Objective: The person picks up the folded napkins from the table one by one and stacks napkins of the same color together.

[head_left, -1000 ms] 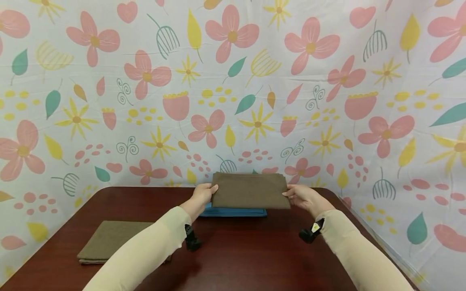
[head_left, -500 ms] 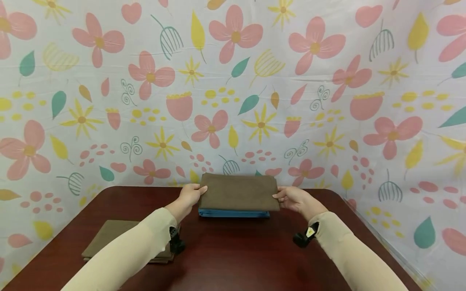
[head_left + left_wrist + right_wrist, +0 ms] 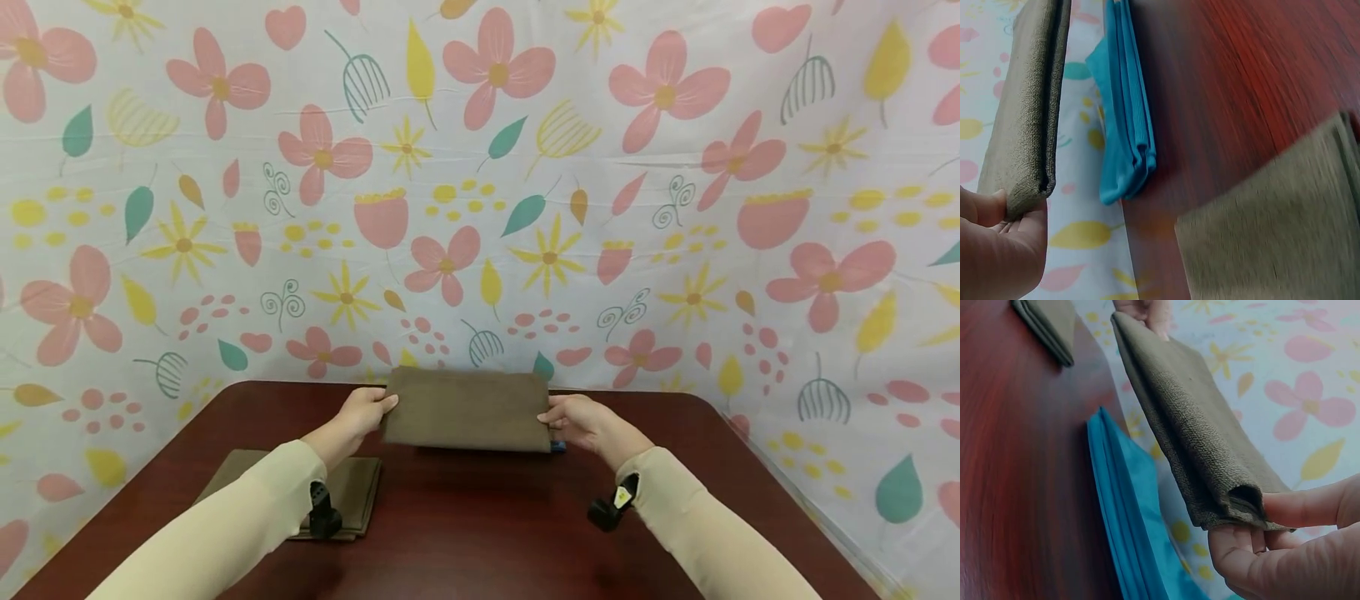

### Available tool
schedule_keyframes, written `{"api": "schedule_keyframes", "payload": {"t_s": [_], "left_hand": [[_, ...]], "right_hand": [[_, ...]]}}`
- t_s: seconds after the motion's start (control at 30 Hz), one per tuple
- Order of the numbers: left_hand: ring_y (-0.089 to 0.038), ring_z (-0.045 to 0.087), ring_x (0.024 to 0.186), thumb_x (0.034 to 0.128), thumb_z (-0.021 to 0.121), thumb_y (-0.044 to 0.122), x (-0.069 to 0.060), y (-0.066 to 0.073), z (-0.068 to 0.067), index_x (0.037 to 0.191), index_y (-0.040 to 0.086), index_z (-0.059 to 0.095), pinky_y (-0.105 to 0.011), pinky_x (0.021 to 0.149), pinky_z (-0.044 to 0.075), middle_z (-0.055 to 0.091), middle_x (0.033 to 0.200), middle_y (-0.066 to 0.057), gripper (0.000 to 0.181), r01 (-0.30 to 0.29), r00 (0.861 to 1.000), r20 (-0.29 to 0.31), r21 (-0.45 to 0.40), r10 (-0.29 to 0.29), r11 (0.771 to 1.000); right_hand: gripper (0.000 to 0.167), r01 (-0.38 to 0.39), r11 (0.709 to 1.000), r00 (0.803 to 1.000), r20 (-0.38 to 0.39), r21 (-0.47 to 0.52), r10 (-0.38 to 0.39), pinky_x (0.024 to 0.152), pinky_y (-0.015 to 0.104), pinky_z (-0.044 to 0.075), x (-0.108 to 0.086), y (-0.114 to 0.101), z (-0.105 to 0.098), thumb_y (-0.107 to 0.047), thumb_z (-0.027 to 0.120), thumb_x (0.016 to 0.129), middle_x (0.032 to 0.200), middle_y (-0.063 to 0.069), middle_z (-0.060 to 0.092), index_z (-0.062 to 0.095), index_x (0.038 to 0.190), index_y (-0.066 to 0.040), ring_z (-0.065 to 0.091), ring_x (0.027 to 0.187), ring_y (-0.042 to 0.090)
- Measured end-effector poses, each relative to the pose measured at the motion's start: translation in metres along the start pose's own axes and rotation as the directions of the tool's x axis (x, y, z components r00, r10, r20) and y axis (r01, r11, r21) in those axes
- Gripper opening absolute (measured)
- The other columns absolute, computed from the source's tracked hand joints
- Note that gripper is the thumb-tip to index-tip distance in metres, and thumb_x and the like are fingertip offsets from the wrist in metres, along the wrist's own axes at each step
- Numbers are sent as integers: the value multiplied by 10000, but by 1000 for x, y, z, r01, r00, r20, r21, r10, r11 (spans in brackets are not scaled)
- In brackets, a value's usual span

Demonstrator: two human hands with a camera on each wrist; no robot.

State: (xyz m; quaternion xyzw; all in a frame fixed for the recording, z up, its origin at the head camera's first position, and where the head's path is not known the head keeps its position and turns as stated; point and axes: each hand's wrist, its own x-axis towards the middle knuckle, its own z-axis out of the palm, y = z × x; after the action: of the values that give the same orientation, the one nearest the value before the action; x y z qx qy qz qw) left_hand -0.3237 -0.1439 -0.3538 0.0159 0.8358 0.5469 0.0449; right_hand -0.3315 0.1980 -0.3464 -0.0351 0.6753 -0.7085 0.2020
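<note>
A folded brown cloth (image 3: pixel 467 410) is held up between both hands near the table's far edge. The left hand (image 3: pixel 352 421) pinches its left end, thumb on one face and fingers beneath, as the left wrist view shows at the hand (image 3: pixel 1007 244). The right hand (image 3: pixel 588 427) grips the other end, and in the right wrist view the hand (image 3: pixel 1297 544) has thumb above and fingers below the folds. A folded blue cloth (image 3: pixel 1125 506) lies on the table, apart from the raised cloth; from the head only its corner (image 3: pixel 558 447) shows.
Another folded brown cloth (image 3: pixel 352 492) lies on the left of the dark red table (image 3: pixel 465 533), partly hidden by the left forearm. A flower-patterned curtain (image 3: pixel 480 208) hangs behind the table's far edge.
The held cloth and both hands have shifted left in the head view, and the cloth now covers nearly all of the blue one. The grips have not changed.
</note>
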Motion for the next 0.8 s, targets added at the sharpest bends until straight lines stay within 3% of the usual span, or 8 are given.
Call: {"api": "schedule_keyframes", "payload": {"t_s": [0.07,0.13,0.2,0.4,0.5,0.67,0.8], "left_hand": [[-409,424,1330,1051,430,176,-3,0,-6,1424,-82,403,-536,1072,407,462,1420,-267,455,-3,1000,1,3,3,1000],[-405,449,1309,1051,429,172,-5,-1,-12,1420,-85,406,-533,1062,418,487,1400,-261,450,-7,1000,-7,7,7,1000],[-395,511,1245,1051,426,164,-7,-3,-17,1389,-79,452,-521,1046,437,554,1322,-258,417,-2,1000,-6,-7,2,1000],[-404,502,1253,1046,447,181,-11,-11,-25,1387,-100,439,-537,1046,430,548,1324,-262,442,6,1000,29,5,-6,1000],[-351,584,1148,1043,452,180,-14,-14,-31,1357,-98,479,-527,1016,455,616,1226,-230,420,3,1000,26,19,-4,1000],[-151,655,892,1041,459,192,-22,-18,-49,1332,-105,502,-436,913,527,696,1050,-133,417,-4,1000,11,29,3,1000],[-99,647,782,1041,458,191,-27,-22,-63,1307,-118,517,-335,793,553,707,940,-67,412,0,1000,9,11,0,1000]], "right_hand": [[748,-6,1000,1000,5,23,6,1170,571,227,1,-1,6,130,444,942,1578,314,-26,-32,1517,82,173,1444,455],[796,-8,999,1000,29,39,7,1184,584,145,2,-1,12,142,437,935,1570,300,-143,-116,1503,77,25,1457,467],[802,-9,999,999,39,39,8,1185,589,123,3,-1,17,147,435,930,1569,286,-172,-125,1500,78,-6,1458,460],[817,-24,998,999,46,51,22,1175,608,106,-4,3,26,180,419,916,1558,287,-207,-148,1495,77,-65,1449,468],[789,-16,999,996,86,45,12,1173,602,145,-6,5,31,170,412,926,1581,300,-68,-112,1507,72,18,1456,470],[697,11,1000,992,125,27,-15,1146,576,280,-3,7,47,132,427,937,1549,307,185,62,1527,65,247,1417,459],[618,8,999,992,127,39,-13,1061,525,419,0,10,61,121,435,927,1473,291,347,225,1504,48,535,1208,350]]}}
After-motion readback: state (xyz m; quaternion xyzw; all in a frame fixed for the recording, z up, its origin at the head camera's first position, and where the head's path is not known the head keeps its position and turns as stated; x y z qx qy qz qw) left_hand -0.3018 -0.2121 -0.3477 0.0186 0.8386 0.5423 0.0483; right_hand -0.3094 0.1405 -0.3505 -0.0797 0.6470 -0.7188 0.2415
